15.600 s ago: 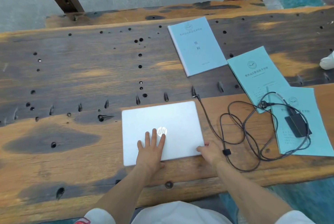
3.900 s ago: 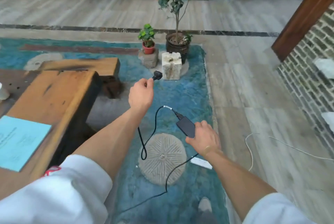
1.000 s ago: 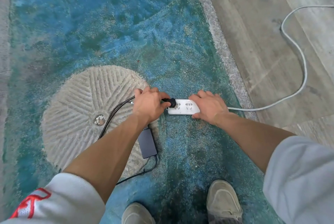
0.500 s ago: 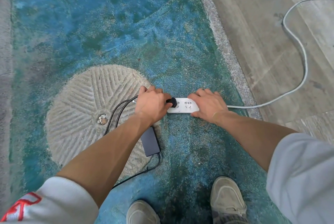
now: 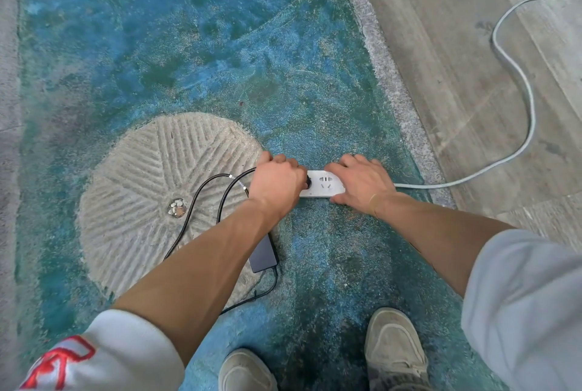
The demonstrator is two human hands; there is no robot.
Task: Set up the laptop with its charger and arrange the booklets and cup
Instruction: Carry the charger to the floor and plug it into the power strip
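Head view, looking straight down at the floor; landmark is the white power strip (image 5: 324, 184) lying on the blue-green carpet (image 5: 220, 44). Left hand (image 5: 277, 184) is at the strip's left end, fingers curled over the black plug (image 5: 308, 182), which sits at the leftmost socket; only a sliver of the plug shows past the knuckles, so whether it is seated all the way cannot be told. Right hand (image 5: 362, 181) is spread flat over the strip's right end, pressing down to steady it, not gripping anything. One free socket shows between the two hands. The strip's own grey lead (image 5: 516, 75) runs off to the right of the strip across the wooden floor (image 5: 456, 91). Left of the strip, the black charger cable (image 5: 204, 192) loops over a round grooved stone disc (image 5: 151, 201) set in the carpet; the charger brick (image 5: 263, 253) lies below and left of the strip, partly under the left forearm, with more cable trailing toward the person's shoes (image 5: 393, 349). Progress, as judged: the mains end of the charger is at or in the socket, so the power step looks nearly finished. Laptop, booklets, cup and table are all out of frame, so their state cannot be read here; the laptop end of the lead, the booklets and the cup cannot be confirmed as done.
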